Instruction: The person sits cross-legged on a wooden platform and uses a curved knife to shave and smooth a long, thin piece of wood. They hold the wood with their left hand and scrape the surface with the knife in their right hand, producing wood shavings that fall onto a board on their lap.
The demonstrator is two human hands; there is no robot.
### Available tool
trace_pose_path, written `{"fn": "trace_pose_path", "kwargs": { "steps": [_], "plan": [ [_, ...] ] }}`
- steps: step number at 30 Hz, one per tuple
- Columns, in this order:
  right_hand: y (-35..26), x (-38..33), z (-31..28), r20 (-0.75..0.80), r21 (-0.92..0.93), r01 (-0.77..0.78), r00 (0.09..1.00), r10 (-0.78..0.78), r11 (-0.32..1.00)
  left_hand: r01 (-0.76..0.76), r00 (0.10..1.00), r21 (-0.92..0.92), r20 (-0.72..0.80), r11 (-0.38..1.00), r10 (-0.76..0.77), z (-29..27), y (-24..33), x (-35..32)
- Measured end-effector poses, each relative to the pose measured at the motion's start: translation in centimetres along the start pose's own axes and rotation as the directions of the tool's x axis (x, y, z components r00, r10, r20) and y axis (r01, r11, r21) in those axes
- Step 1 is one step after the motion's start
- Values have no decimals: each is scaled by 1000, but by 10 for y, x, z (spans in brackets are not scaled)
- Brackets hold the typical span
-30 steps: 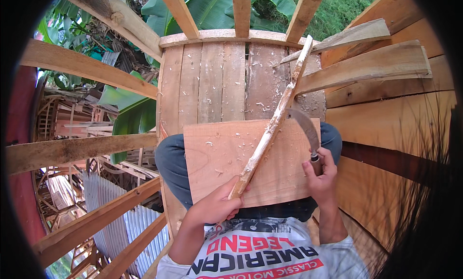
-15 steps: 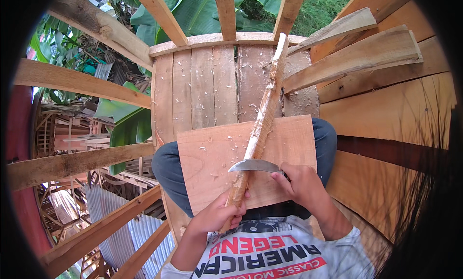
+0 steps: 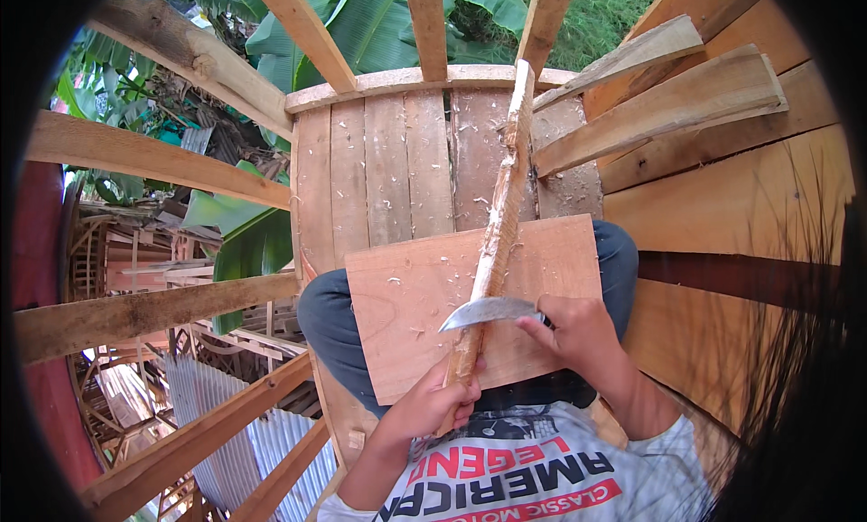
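Observation:
My left hand (image 3: 440,397) is wrapped round the near end of a long, rough wooden stick (image 3: 495,237), which slants up and away from me. In my right hand (image 3: 576,330) is a knife with a curved steel blade (image 3: 492,312); its handle is mostly hidden by my fingers. The blade lies across the stick just above my left hand, with its tip pointing left. Pale, freshly cut wood shows along the stick's upper face. Beneath the stick, a flat wooden board (image 3: 406,292) rests on my lap, with a few shavings on it.
A plank floor (image 3: 384,174) scattered with shavings stretches ahead, ending at a raised wooden edge (image 3: 388,81). Two rough boards (image 3: 668,107) lean at the right by a plank wall (image 3: 731,206). Wooden rails (image 3: 163,170) stand on the left, with corrugated metal sheets (image 3: 217,432) below.
The knife blade has tilted, its tip lower. Board, stick and hands sit slightly farther right in view, as the camera has shifted a little. Both hands keep their grip.

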State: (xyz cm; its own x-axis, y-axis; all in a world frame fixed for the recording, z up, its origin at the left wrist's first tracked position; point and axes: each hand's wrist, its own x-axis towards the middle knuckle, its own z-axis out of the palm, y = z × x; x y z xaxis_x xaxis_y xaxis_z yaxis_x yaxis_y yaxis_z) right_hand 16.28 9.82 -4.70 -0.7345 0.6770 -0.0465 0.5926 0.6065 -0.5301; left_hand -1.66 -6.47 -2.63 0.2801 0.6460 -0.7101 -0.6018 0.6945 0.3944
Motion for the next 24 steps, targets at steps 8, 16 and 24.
{"fn": "trace_pose_path", "kwargs": {
  "steps": [8, 16, 24],
  "plan": [
    [11, 11, -4, -79, -190, -64, 996, 50, 980, -19, 999, 78, -49, 997, 23, 7, -5, 3],
    [27, 10, -13, -107, -128, -196, 977, 183, 972, -4, 999, 31, -43, 1000, 5, 5, -3, -2],
    [14, 4, -19, 83, 112, -336, 941, 328, 935, 7, 999, -59, 44, 998, -5, -3, -6, -3]
  ]
}}
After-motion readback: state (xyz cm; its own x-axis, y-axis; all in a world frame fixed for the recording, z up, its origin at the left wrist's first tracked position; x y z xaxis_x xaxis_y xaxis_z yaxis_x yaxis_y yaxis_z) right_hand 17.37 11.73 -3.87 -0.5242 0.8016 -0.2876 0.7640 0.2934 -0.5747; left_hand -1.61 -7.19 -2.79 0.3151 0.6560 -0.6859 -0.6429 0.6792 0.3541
